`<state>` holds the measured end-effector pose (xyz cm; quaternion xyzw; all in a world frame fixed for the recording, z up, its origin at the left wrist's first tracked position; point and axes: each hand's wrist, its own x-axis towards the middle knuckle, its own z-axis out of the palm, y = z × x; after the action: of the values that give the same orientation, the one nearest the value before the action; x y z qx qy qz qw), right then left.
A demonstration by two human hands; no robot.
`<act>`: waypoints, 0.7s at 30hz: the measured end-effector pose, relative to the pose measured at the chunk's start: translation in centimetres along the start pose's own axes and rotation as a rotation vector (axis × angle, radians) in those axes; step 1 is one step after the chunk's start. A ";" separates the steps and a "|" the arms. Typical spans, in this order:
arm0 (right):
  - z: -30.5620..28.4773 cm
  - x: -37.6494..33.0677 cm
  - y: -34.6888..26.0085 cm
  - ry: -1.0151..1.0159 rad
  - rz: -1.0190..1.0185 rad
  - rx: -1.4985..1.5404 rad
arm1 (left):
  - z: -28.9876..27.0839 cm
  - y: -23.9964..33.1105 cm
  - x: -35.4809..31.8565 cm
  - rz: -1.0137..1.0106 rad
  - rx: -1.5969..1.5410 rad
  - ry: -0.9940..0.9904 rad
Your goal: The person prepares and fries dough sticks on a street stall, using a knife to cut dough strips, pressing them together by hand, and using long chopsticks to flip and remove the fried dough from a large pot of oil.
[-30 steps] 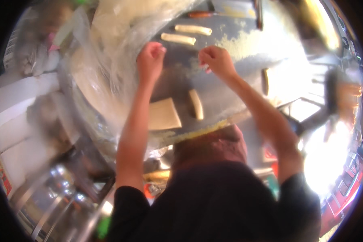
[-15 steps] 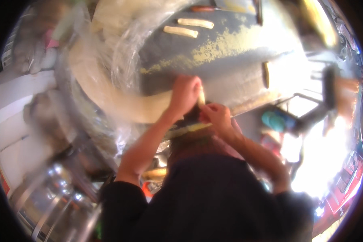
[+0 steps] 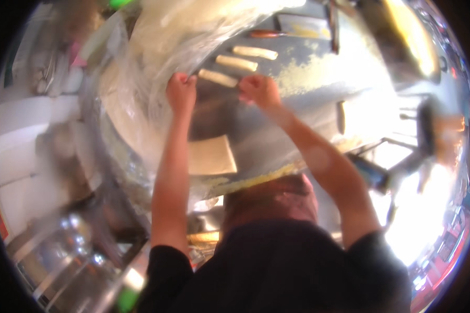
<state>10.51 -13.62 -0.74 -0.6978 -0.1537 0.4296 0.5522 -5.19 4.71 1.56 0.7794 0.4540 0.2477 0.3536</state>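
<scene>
A pale dough strip (image 3: pixel 218 78) stretches between my two hands over the dark work surface. My left hand (image 3: pixel 181 93) is closed, its fingers bent at the strip's left end. At the other end my right hand (image 3: pixel 259 92) has its fingers curled in a pinch; the fingertips themselves are blurred. Just beyond lie two more dough strips, a nearer one (image 3: pixel 236 63) and a farther one (image 3: pixel 255 52), roughly parallel to it. A flat sheet of dough (image 3: pixel 211 155) with a straight cut edge rests beside my left forearm, close to the surface's front edge.
Clear plastic film (image 3: pixel 159 78) covers more dough at the left. A cleaver (image 3: pixel 305 27) with a wooden handle lies at the far side. Flour (image 3: pixel 310 68) dusts the dark work surface (image 3: pixel 282 122). A dark stool-like frame (image 3: pixel 402 151) stands off to the right.
Both hands have moved from the near edge to the far part of the surface and spread apart. The dough strip, held upright between them before, is now stretched sideways near the other two.
</scene>
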 end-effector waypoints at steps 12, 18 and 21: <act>-19.7 -16.0 2.6 0.211 -0.077 -0.006 | 16.7 13.2 8.7 0.849 0.676 -0.297; -25.0 -18.9 4.7 0.333 -0.055 0.048 | 14.3 15.6 11.7 0.777 0.577 -0.500; -26.2 -19.6 4.3 0.376 -0.016 0.043 | 11.1 15.8 12.8 0.854 0.581 -0.356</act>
<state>18.08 -45.36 4.37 -0.7525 -0.0439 0.2903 0.5895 17.06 7.05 7.67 0.9900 0.0799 0.0979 0.0629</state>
